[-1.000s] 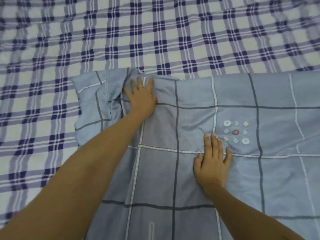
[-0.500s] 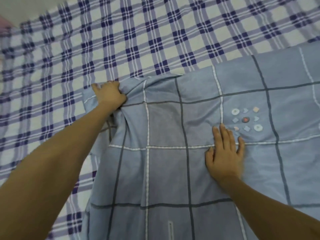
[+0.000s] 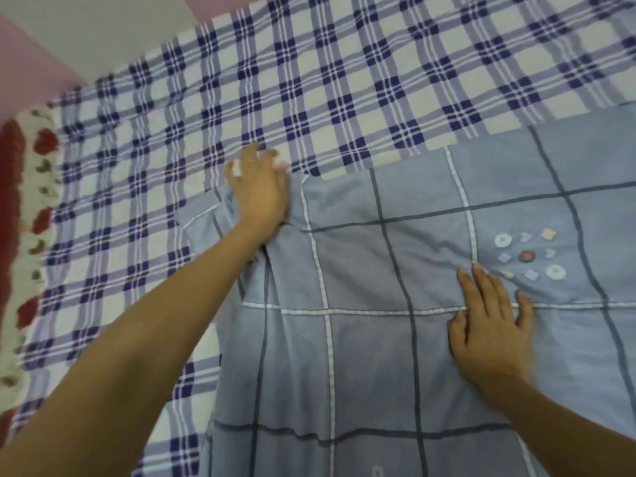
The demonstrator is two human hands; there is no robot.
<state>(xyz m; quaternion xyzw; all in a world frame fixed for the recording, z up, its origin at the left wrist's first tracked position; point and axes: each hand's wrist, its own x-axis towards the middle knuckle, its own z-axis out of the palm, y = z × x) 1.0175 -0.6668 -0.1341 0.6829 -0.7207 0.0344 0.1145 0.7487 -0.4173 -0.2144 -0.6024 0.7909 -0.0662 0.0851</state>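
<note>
While the left arm stretches far forward, the left hand [image 3: 260,192] lies palm-down, fingers spread, on the bunched far-left corner of the blue-grey cover [image 3: 371,356] spread over the plaid sheet [image 3: 309,80]. The right hand [image 3: 492,325], flat with straight fingers, presses the cover just below its printed shapes [image 3: 526,256]. Left fingertips are blurred, and the cover's near and right edges are cut off.

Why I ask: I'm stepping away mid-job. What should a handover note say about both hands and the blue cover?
Left hand: open, fingers spread, resting on the far left corner of the blue checked cover.
Right hand: open, pressed flat on the cover beside its embroidered patch.
The cover lies spread on the plaid sheet.
Done: the middle lies fairly flat.
Left: the left corner and edge are bunched and creased; smooth them out.
</note>
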